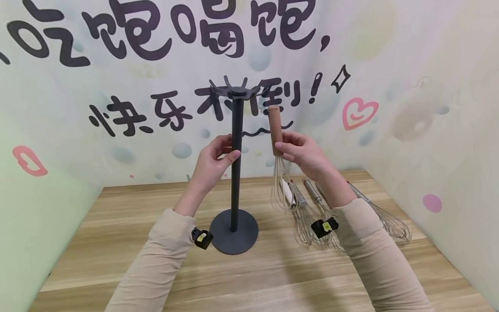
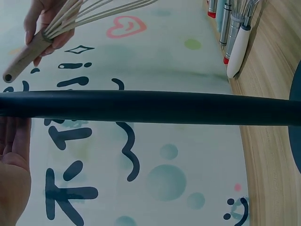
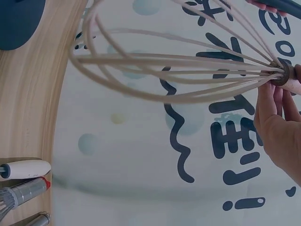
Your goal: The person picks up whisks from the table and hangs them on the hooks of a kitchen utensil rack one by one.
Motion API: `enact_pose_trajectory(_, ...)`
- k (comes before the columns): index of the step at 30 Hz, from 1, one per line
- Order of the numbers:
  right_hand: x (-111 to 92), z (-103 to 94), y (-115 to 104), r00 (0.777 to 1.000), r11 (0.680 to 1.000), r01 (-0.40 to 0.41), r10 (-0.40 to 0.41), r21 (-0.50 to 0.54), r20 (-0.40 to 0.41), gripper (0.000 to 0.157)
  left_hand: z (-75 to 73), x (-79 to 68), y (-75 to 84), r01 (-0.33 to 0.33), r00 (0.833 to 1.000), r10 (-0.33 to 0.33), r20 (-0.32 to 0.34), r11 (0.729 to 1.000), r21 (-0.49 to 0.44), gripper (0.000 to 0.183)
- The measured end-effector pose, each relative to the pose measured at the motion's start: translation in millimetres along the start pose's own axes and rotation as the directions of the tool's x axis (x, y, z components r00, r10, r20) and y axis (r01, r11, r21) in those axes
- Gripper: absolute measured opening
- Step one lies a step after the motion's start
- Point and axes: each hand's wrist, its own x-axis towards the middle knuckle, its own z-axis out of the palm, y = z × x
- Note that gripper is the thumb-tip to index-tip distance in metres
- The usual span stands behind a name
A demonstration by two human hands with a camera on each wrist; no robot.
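Wire whisk with a brown cylindrical handle [image 1: 274,125]: we find it pinched near the handle's lower end by the right hand [image 1: 305,154], just to that hand's left, its long axis near upright, handle up, wires down. We note the left hand [image 1: 212,162] gripping the dark grey metal stand with a round base [image 1: 235,190] by its pole. The stand's hooked crown [image 1: 238,91] lies above and left of the right hand; whisk and pole are apart.
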Motion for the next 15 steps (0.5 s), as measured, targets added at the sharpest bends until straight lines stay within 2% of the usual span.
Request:
enact_pose_trajectory(6,-4,1.5,-10,0.999,0.998,0.043,-0.042,0.050,-0.018,0.026,0.0,0.0,2.1,-0.005,1.000,0.005,0.006,1.000,0.009,0.036)
enact_pose_trajectory(15,-9,5.4,-27,0.996,0.994,0.086,-0.085,0.072,-0.022,0.025,0.0,-1.4,3.9,0.000,1.000,0.000,0.008,1.000,0.012,0.037)
